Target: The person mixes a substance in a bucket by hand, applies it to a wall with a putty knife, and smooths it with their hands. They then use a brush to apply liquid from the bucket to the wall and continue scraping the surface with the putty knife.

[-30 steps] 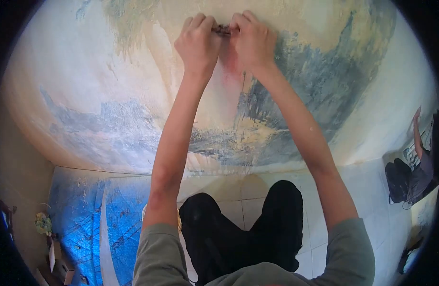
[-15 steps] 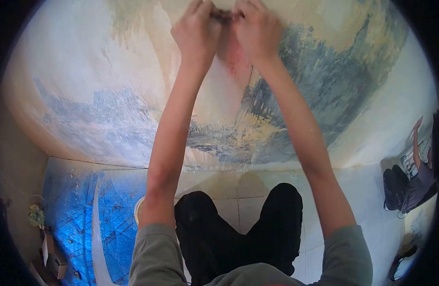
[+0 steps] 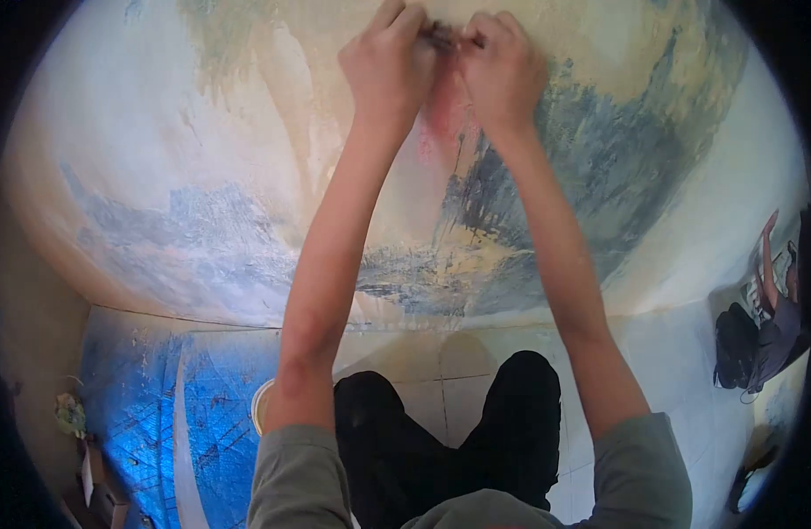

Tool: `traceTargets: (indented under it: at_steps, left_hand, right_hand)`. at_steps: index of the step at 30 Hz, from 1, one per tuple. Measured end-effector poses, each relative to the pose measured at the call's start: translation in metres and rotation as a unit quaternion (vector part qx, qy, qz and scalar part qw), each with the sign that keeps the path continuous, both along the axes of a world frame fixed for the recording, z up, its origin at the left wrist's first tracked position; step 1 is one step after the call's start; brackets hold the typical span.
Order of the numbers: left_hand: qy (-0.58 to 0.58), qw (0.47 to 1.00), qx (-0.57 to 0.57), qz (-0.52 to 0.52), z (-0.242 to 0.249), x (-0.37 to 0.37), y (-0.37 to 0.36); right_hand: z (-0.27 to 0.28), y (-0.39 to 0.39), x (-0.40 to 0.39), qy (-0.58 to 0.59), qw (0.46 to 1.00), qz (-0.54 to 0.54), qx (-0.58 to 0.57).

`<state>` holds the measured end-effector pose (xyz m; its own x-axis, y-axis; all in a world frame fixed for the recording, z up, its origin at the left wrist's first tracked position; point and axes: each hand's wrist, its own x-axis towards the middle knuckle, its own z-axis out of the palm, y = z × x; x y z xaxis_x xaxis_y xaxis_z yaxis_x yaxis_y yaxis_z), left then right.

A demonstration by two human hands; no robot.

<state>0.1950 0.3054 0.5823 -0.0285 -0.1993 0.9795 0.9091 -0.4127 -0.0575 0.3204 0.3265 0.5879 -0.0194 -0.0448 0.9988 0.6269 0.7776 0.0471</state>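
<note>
A painted wall (image 3: pixel 247 132) in cream, blue-grey and dark grey fills the upper view. Against its upper middle, my left hand (image 3: pixel 390 66) is closed, its fingers pinched around a small dark object (image 3: pixel 442 37). Close on the right, my right hand (image 3: pixel 504 75) is closed too, with its fingertips near the same dark thing. That object is blurred and mostly hidden by the fingers, so I cannot make out what it is. Below and between the hands lies a reddish-pink patch (image 3: pixel 442 115) on the wall.
A blue sheet (image 3: pixel 220 423) covers the floor at lower left, with a pale round container (image 3: pixel 261 407) by my left arm. Cardboard boxes (image 3: pixel 106 494) lie at the far left edge. Another person (image 3: pixel 776 326) crouches at the far right, one arm raised to the wall.
Both hands appear slightly further right and lower in the view, still close together. The wall and floor have shifted a little in view. The other person's arms look slightly changed.
</note>
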Motion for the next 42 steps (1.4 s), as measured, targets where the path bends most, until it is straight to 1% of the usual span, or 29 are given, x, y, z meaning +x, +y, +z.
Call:
traceTargets:
  at_steps: [3, 5, 6, 8, 10, 11, 13, 14, 15, 16, 18, 19, 20, 21, 22, 24, 26, 27, 28, 31, 33, 34, 35, 36, 37, 38, 39, 40, 42]
  left_hand:
    - [-0.017, 0.995, -0.099, 0.023, -0.071, 0.008, -0.01]
    - [-0.001, 0.988, -0.156, 0.014, -0.101, 0.015, -0.024]
    - [0.001, 0.987, -0.157, 0.014, -0.094, 0.011, -0.02]
    - [0.049, 0.996, -0.055, 0.044, -0.056, 0.0, -0.006]
    - [-0.004, 0.999, -0.029, 0.029, 0.001, -0.001, -0.005]
    - [-0.022, 1.0, 0.016, 0.007, 0.006, 0.002, 0.005]
    - [-0.037, 0.997, 0.061, -0.015, -0.006, 0.011, 0.011]
    - [-0.046, 0.999, 0.01, 0.005, -0.034, 0.015, 0.007]
    - [-0.056, 0.997, -0.038, 0.028, -0.056, 0.018, 0.001]
    - [-0.057, 0.997, -0.037, 0.03, -0.069, 0.019, -0.004]
    - [-0.019, 0.997, -0.081, -0.012, -0.089, 0.019, -0.013]
    - [0.005, 0.998, -0.061, 0.016, -0.07, 0.016, -0.011]
    - [0.002, 0.998, -0.065, 0.016, -0.043, 0.013, -0.01]
    - [-0.014, 0.996, -0.064, 0.059, -0.012, 0.01, -0.008]
    - [-0.028, 0.992, -0.061, 0.103, 0.003, 0.008, -0.002]
    - [-0.032, 0.995, -0.045, 0.086, 0.0, 0.01, 0.011]
    - [-0.033, 0.997, -0.021, 0.07, -0.022, 0.019, 0.013]
    - [-0.029, 0.999, -0.014, 0.028, -0.054, 0.027, 0.006]
    - [-0.025, 1.0, -0.009, -0.014, -0.067, 0.032, -0.004]
    - [0.04, 0.997, -0.065, 0.019, -0.071, 0.022, -0.007]
    - [0.024, 0.998, -0.055, 0.024, -0.039, 0.014, 0.001]
    - [0.01, 0.999, -0.041, 0.034, -0.023, 0.013, 0.001]
    - [0.008, 0.998, -0.048, 0.033, -0.015, 0.019, -0.006]
    - [-0.065, 0.99, -0.127, -0.009, -0.007, 0.025, -0.014]
    - [-0.099, 0.981, -0.167, -0.029, -0.013, 0.027, -0.016]
    - [-0.133, 0.968, -0.206, -0.047, -0.019, 0.028, -0.017]
    - [-0.093, 0.985, -0.142, 0.004, -0.044, 0.026, -0.011]
    - [-0.051, 0.994, -0.075, 0.056, -0.069, 0.025, -0.006]
    - [-0.039, 0.99, -0.125, 0.046, -0.123, 0.027, -0.02]
  right_hand:
    - [-0.069, 0.001, 0.008, 0.014, 0.999, -0.045, -0.023]
    - [-0.107, -0.009, 0.017, -0.029, 0.992, -0.001, -0.127]
    - [-0.103, -0.004, 0.017, -0.027, 0.991, -0.001, -0.128]
    - [-0.06, 0.002, 0.016, -0.027, 0.999, -0.002, -0.023]
    - [-0.004, 0.014, 0.003, 0.033, 0.999, -0.015, 0.034]
    - [-0.004, 0.013, 0.0, 0.027, 0.999, -0.018, 0.031]
    - [-0.004, 0.012, -0.004, 0.073, 0.997, -0.002, 0.031]
    - [-0.025, 0.009, 0.002, 0.075, 0.997, -0.005, 0.03]
    - [-0.062, 0.002, 0.01, 0.057, 0.998, 0.001, -0.029]
    - [-0.081, -0.002, 0.015, 0.037, 0.995, 0.01, -0.088]
    - [-0.078, 0.0, 0.019, 0.015, 0.997, 0.009, -0.074]
    - [-0.08, 0.004, 0.019, -0.004, 0.998, 0.004, -0.062]
    - [-0.057, 0.015, 0.017, 0.013, 1.0, -0.003, -0.004]
    - [-0.025, 0.025, 0.016, 0.027, 0.998, -0.01, 0.057]
    - [-0.008, 0.023, 0.012, 0.023, 0.998, -0.01, 0.056]
    - [0.009, 0.016, 0.001, 0.087, 0.994, 0.054, 0.048]
    - [-0.03, 0.018, 0.009, 0.094, 0.993, 0.02, 0.062]
    - [-0.063, 0.01, 0.017, 0.074, 0.997, 0.01, -0.008]
    - [-0.077, -0.001, 0.02, 0.054, 0.995, 0.002, -0.078]
    - [-0.08, -0.004, 0.024, 0.031, 0.994, 0.02, -0.1]
    - [-0.046, 0.007, 0.019, 0.043, 0.999, -0.002, -0.002]
    - [-0.029, -0.002, 0.015, 0.038, 0.999, -0.005, -0.007]
    - [-0.012, -0.013, 0.009, 0.031, 0.995, -0.031, -0.087]
    - [-0.006, -0.017, 0.006, 0.025, 0.984, -0.055, -0.168]
    - [-0.015, -0.009, 0.005, 0.027, 0.983, -0.055, -0.172]
    - [-0.03, 0.005, 0.004, 0.069, 0.995, -0.02, -0.072]
    - [-0.049, 0.016, 0.004, 0.11, 0.993, 0.014, 0.029]
    - [-0.078, 0.011, 0.007, 0.096, 0.995, 0.012, -0.035]
    - [-0.14, -0.009, 0.015, 0.06, 0.989, 0.004, -0.137]
